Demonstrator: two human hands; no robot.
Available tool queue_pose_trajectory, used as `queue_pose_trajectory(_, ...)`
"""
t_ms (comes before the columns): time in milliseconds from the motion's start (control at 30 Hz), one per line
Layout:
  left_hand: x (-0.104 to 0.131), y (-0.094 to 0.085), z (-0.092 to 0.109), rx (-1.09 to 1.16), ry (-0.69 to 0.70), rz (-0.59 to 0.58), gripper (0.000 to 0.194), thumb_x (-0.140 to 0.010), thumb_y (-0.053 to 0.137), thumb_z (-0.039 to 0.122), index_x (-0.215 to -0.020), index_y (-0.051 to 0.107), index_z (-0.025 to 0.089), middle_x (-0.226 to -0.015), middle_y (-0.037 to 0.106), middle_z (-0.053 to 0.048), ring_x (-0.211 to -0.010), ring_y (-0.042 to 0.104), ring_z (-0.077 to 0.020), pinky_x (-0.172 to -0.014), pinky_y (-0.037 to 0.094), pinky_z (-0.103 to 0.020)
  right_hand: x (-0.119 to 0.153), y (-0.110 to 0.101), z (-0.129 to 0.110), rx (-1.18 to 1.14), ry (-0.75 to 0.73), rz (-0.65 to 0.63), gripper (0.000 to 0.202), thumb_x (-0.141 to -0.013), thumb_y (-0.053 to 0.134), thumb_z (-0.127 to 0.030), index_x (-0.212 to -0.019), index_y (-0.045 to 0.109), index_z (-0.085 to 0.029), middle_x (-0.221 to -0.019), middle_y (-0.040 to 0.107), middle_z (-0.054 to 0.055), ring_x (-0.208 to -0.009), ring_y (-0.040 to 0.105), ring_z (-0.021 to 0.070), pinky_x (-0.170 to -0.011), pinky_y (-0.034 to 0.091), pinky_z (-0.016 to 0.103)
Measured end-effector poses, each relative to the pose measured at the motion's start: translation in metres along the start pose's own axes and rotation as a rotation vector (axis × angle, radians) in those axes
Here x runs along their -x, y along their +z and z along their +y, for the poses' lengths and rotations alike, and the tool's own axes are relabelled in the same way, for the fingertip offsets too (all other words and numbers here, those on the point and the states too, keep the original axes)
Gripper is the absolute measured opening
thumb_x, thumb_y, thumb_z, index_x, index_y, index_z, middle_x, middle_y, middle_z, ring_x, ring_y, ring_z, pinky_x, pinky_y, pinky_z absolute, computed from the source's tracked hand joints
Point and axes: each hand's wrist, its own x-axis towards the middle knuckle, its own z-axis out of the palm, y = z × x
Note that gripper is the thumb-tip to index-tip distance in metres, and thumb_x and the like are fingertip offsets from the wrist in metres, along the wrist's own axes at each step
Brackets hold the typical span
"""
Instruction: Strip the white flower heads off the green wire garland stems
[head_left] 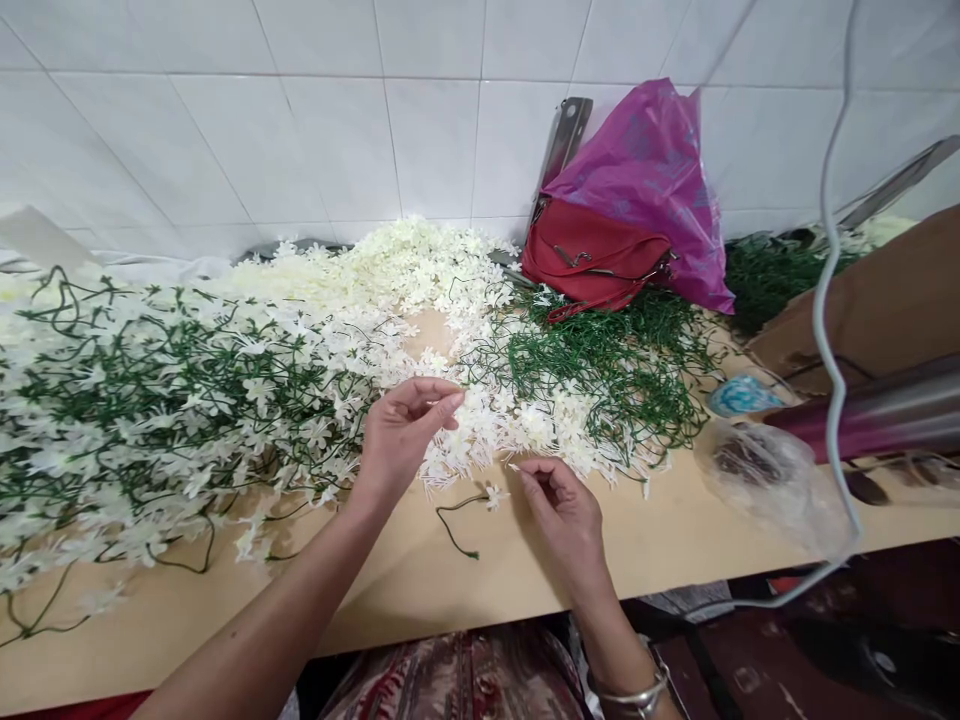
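My left hand [409,430] is over the front of a heap of white artificial flowers [525,420]. Its thumb and forefinger are pinched together, and whatever is between them is too small to make out. Lower and to the right, my right hand [566,515] is closed above the table [405,580], a small white flower piece [514,467] poking out at its fingertips. Between the hands, a single green stem [442,522] with a white flower [495,497] at one end lies on the tabletop. Green plastic stems [600,355] are tangled behind my right hand.
A large pile of white flowers on green stems [172,390] covers the left side. Cream flowers [405,260] lie along the tiled wall. A red bag [592,250] and purple plastic bag [645,160] stand behind. A white cable [825,330] hangs at right, near a clear plastic bag [772,490].
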Motion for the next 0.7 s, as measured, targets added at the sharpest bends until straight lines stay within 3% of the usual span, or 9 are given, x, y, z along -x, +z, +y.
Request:
queue_pose_trajectory(133, 0.019, 0.002, -0.012, 0.211, -0.193, 0.06, 0.03, -0.071, 0.095, 0.038, -0.086, 0.077, 0.019, -0.075, 0.074, 0.001, -0.068, 0.072, -0.0114, -0.057, 0.048, -0.018, -0.001, 0.0, 0.0, -0.001, -0.015, 0.014, 0.014, -0.094, 0.071, -0.036, -0.094, 0.075, -0.022, -0.092, 0.074, 0.005, -0.088, 0.067, 0.0213, -0.083, 0.052, 0.034)
queue_pose_trajectory(333, 0.036, 0.003, -0.022, 0.469, -0.45, 0.089, 0.049, -0.055, 0.103, 0.035, -0.094, 0.077, 0.019, -0.083, 0.076, 0.001, -0.088, 0.079, -0.0176, -0.081, 0.059, -0.026, -0.001, 0.001, -0.007, -0.055, 0.034, 0.038, 0.016, -0.089, 0.077, -0.037, -0.091, 0.075, -0.021, -0.088, 0.073, 0.004, -0.084, 0.065, 0.0198, -0.081, 0.053, 0.033)
queue_pose_trajectory(433, 0.042, 0.003, -0.027, 0.466, -0.464, 0.088, 0.046, -0.058, 0.101, 0.034, -0.093, 0.076, 0.019, -0.086, 0.077, 0.0, -0.088, 0.078, -0.0173, -0.088, 0.059, -0.03, 0.003, 0.007, -0.023, -0.119, 0.086, 0.069, 0.021, -0.084, 0.081, -0.038, -0.09, 0.073, -0.02, -0.083, 0.071, 0.003, -0.079, 0.064, 0.0188, -0.076, 0.053, 0.031)
queue_pose_trajectory(500, 0.045, 0.003, -0.031, 0.447, -0.453, 0.077, 0.041, -0.061, 0.099, 0.035, -0.09, 0.075, 0.019, -0.088, 0.078, -0.001, -0.091, 0.078, -0.0178, -0.089, 0.059, -0.03, 0.007, 0.014, -0.037, -0.13, 0.04, 0.096, 0.019, -0.085, 0.08, -0.037, -0.09, 0.071, -0.021, -0.082, 0.069, 0.002, -0.079, 0.063, 0.0181, -0.076, 0.054, 0.031)
queue_pose_trajectory(700, 0.052, 0.001, -0.037, 0.412, -0.391, 0.056, 0.036, -0.074, 0.092, 0.041, -0.094, 0.071, 0.02, -0.085, 0.073, 0.001, -0.088, 0.077, -0.0162, -0.079, 0.057, -0.024, 0.011, 0.032, -0.06, -0.102, -0.083, 0.071, 0.009, -0.092, 0.073, -0.031, -0.095, 0.071, -0.022, -0.086, 0.068, 0.002, -0.082, 0.062, 0.0179, -0.079, 0.053, 0.031)
